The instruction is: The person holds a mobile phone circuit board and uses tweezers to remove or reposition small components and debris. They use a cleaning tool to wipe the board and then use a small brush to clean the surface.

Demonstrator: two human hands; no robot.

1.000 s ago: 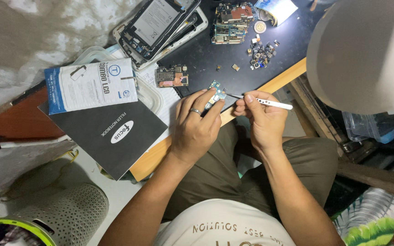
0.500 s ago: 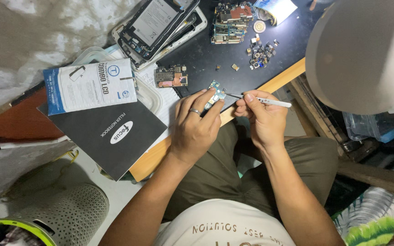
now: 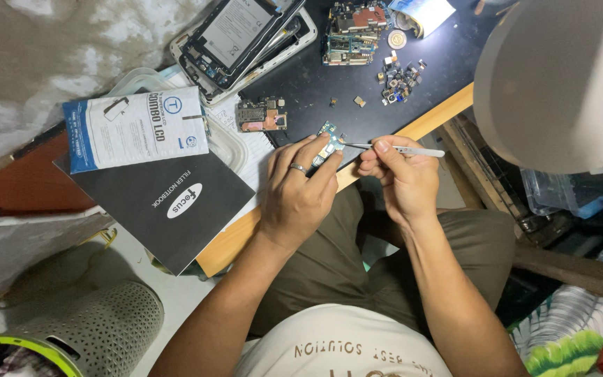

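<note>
The left hand (image 3: 298, 192), a ring on one finger, pinches a small green-and-blue circuit board (image 3: 329, 142) between closed fingertips, just above the near edge of the black work mat (image 3: 315, 80). The right hand (image 3: 399, 178) grips slim silver metal tweezers (image 3: 392, 148), their tips touching the board. An opened white-framed phone shell (image 3: 246, 35) on the mat holds a dark flat battery (image 3: 235, 28); loose small parts (image 3: 399, 78) lie nearby.

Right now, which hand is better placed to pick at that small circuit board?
The right hand, probably. It holds the tweezers, whose tips already meet the small circuit board. The left hand is busy gripping that board at the table edge.
</note>
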